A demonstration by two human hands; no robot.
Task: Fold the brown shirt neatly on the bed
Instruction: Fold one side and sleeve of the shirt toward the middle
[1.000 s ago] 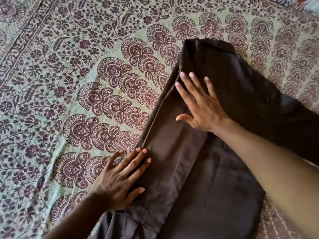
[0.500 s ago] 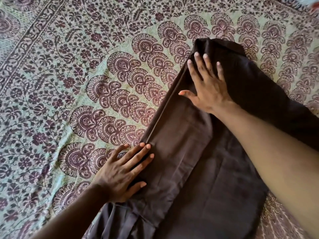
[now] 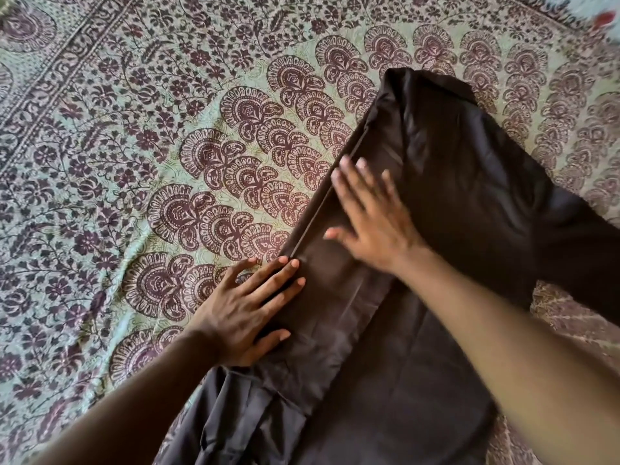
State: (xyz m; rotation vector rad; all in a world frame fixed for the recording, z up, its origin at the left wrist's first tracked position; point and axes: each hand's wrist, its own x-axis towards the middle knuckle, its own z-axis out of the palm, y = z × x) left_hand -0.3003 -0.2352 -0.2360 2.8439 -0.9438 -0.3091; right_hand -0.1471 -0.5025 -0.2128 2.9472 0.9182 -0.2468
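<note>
A: Two hands (image 3: 241, 310) lie flat on the brown shirt (image 3: 453, 203), and neither one grips it.

B: Where is the shirt?

A: Spread on the bed (image 3: 100, 162), over a pale green cover printed with dark maroon flowers and fan shapes. It runs slantwise from the bottom middle of the view up toward the upper right.

B: And the left hand?

A: Down low, at the shirt's left edge. Its fingers are straight and close together, with the tips on the fabric just at the lower end of the folded edge (image 3: 322, 203). The heel of the hand sits over the cover.

B: The right hand (image 3: 372, 226)?

A: Higher up, palm down on the folded strip, fingers spread a little and pointing up along the fold. It looks blurred, so I cannot make out the fingertips sharply.

B: Are the hands touching?

A: No, they are apart but near each other, both along the same long fold.

B: How does the cloth look?

A: Smooth between the hands; bunched and creased below the left wrist, near the bottom of the view.
</note>
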